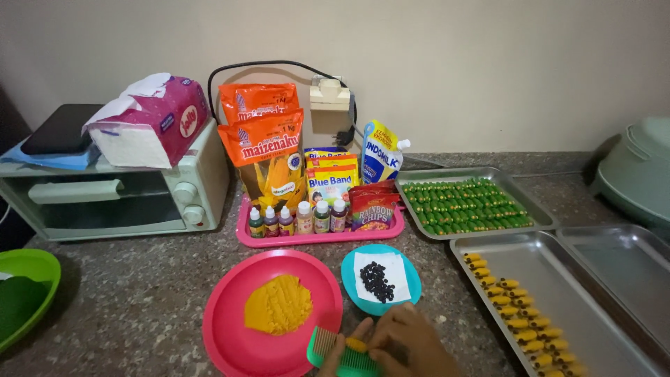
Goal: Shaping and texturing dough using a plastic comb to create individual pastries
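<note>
Two hands meet at the bottom edge of the head view, over a speckled grey stone counter [139, 307] set against a pale wall. Right hand [412, 342]: fingers curled close together, tips pressing a small lump of yellow dough [356, 344] down onto a green comb [342, 352]. Left hand [335, 352]: mostly cut off by the frame; what shows lies against the comb, grip cannot be told. Comb lies flat, teeth ridged, overlapping the rim of a pink plate [230, 328] that carries a flattened mound of the same yellow dough, ridged on top. Just behind the hands, a teal plate [349, 276] with white paper and a heap of small dark bits. Right side: long steel tray [579, 314] with a row of yellow ridged pieces; behind it a second tray [481, 174] packed with green ones. Back: pink tray [314, 239] of small dye bottles and packets, pale green toaster oven [118, 195] at left with a tissue pack on top.
</note>
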